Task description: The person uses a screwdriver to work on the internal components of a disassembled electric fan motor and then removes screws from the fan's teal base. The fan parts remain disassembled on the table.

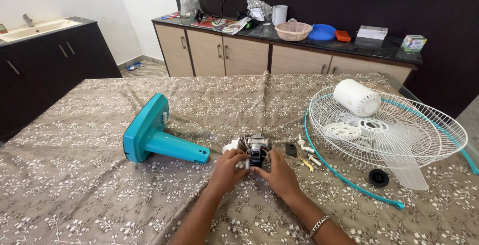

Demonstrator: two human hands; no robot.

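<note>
Between teal fan base (154, 140) and wire grille (399, 125), both hands' fingers (242, 163) clasp the motor (257, 148).

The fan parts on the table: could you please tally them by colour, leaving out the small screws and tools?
Teal: 2, stand base and rim band.
White: 3, wire guard, motor cover, clear-white blade.
Black: 1, round cap.
Metal: 1, motor, held by both hands.
Total: 7

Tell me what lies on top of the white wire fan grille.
On the white wire fan grille lie a white vented motor cover, a white round hub plate and translucent fan blades. What sits beneath the blades is hidden.
</note>
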